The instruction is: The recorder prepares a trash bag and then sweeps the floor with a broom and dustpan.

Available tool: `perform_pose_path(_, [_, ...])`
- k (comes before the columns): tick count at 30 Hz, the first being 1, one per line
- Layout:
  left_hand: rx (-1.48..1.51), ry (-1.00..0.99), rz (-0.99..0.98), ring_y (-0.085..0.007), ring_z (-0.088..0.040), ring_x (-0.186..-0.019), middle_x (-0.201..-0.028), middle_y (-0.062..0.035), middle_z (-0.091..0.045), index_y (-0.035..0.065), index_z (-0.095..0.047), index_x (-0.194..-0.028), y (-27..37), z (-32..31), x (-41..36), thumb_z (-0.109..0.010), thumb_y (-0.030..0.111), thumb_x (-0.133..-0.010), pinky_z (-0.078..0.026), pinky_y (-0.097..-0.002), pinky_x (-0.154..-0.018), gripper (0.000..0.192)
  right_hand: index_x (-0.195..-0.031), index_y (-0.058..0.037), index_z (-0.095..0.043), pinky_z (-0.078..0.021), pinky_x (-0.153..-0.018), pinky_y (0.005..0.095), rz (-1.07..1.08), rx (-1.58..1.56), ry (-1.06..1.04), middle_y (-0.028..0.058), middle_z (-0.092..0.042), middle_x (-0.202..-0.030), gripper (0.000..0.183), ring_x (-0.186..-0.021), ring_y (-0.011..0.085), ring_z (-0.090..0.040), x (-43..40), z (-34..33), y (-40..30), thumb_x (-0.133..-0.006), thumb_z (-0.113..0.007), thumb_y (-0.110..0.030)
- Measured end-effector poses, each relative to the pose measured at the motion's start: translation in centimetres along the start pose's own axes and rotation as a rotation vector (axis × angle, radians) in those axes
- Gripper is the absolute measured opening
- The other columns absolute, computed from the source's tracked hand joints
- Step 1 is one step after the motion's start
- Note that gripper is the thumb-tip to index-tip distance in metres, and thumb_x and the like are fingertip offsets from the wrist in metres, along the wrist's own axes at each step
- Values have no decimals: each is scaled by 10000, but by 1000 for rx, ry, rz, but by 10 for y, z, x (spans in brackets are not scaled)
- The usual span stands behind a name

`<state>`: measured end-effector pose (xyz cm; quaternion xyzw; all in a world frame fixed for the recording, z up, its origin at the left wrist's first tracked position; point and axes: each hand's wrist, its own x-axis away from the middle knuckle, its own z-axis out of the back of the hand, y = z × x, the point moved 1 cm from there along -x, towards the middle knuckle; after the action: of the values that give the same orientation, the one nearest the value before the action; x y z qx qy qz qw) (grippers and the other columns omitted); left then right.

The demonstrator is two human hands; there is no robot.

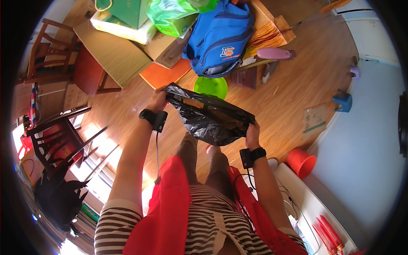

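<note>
A black plastic garbage bag (210, 122) is stretched between my two hands in front of my legs. My left hand (156, 99) grips its upper left corner. At the lower right, my right hand (252, 135) pinches the opposite edge. The bag's mouth gapes along the top, and brown shows between its two sides. Just beyond the bag, a bright green plastic basin (211, 86) stands on the wooden floor, its near part hidden by the bag. Each wrist wears a black strap with a small cabled device.
A blue backpack (220, 41) leans ahead among cardboard boxes (169, 47) and a green plastic package (175, 19). Wooden chairs (57, 140) stand at left. On the right are a red bucket (301, 162), a blue stool (343, 101) and a flat cardboard piece (314, 119). A pink bottle (275, 54) lies ahead.
</note>
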<state>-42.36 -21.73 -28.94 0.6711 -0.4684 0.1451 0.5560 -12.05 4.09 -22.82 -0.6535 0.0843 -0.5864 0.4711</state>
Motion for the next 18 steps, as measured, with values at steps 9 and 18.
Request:
perform_pose_path(9, [33,68,29,-180,-612,-766,-926,-97,-643,-61,-581,-1150,-64,56,-5,-369,-25,-877,-511,-288,-674,348,-1142,54,-577,-444,-888,288,183,182,-162,105,-636,-1072,336,-989,168,-569,-18,-9,12,-911,-411,-125])
perform_pose_path(18, [-58,279,164,-170,-581,-605,-764,-80,-625,-19,-618,-1060,-147,51,-10,-404,-1,-892,-478,-281,-510,273,-1100,51,-561,-437,-863,291,300,301,-381,124,-627,-996,316,-921,202,-559,-75,-16,49,-855,-373,-19])
